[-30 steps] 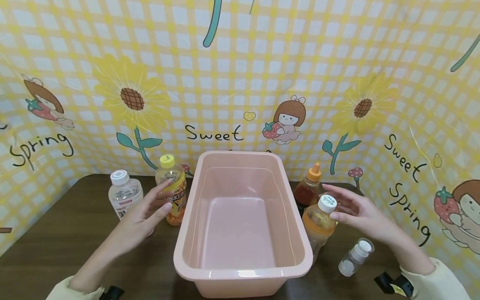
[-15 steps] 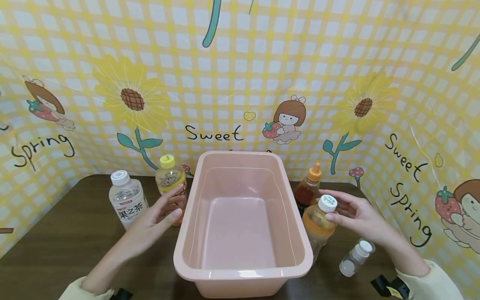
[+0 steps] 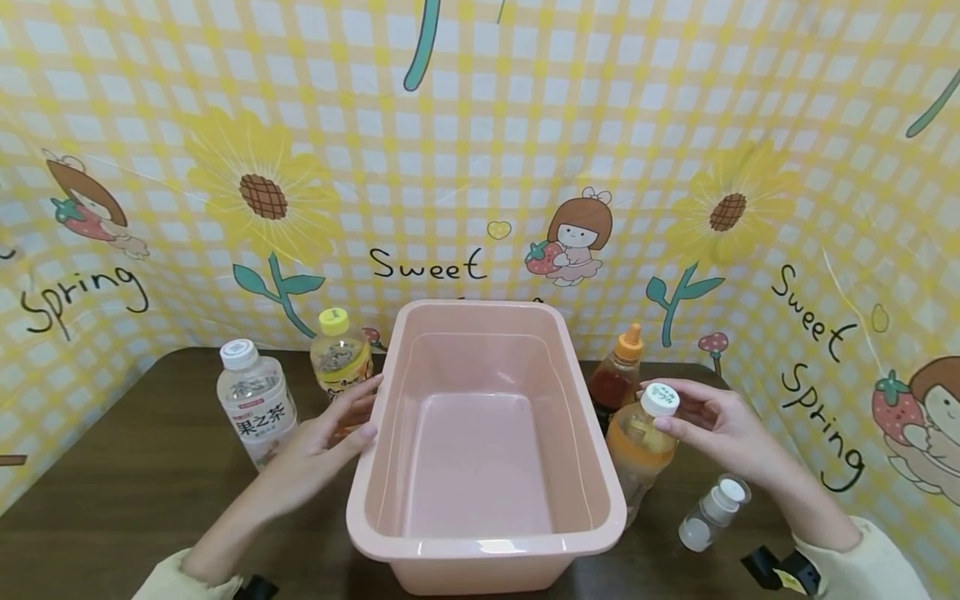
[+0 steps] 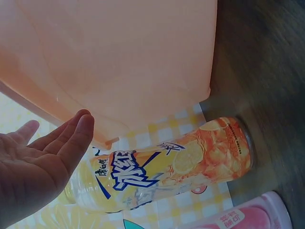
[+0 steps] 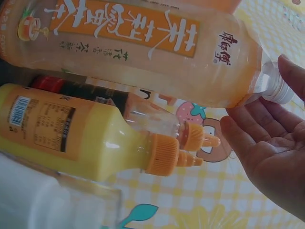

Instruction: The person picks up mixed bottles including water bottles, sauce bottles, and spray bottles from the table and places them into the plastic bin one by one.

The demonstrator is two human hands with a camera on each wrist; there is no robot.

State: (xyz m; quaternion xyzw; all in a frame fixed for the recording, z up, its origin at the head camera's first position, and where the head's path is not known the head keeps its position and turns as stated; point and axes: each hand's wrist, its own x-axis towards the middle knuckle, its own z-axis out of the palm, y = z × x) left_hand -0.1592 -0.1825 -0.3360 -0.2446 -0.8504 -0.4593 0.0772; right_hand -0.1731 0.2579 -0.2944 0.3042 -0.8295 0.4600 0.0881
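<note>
The pink plastic tub (image 3: 487,547) stands in the middle, with only its bare floor visible inside. My left hand (image 3: 318,454) is at the tub's left rim, its fingers loosely extended; whether they touch the rim I cannot tell. Behind that hand stands an iced tea bottle (image 4: 181,164) with a yellow cap. On the right, my right hand (image 3: 723,429) holds a honey tea bottle (image 3: 642,450) near its white cap, thumb in front and fingers behind. In the right wrist view the orange label (image 5: 124,28) shows clearly.
A fruit tea bottle (image 3: 258,408) stands at far left. Right of the tub are an orange-nozzled sauce bottle (image 3: 615,379), a yellow squeeze bottle (image 5: 81,129) and a small clear bottle (image 3: 712,512) with a white top. A checked cloth (image 3: 465,150) hangs behind the dark table (image 3: 82,492).
My left hand has moved right, from beside the fruit tea bottle to the tub's left rim. My right hand has closed in on the honey tea bottle, whose top has shifted slightly right.
</note>
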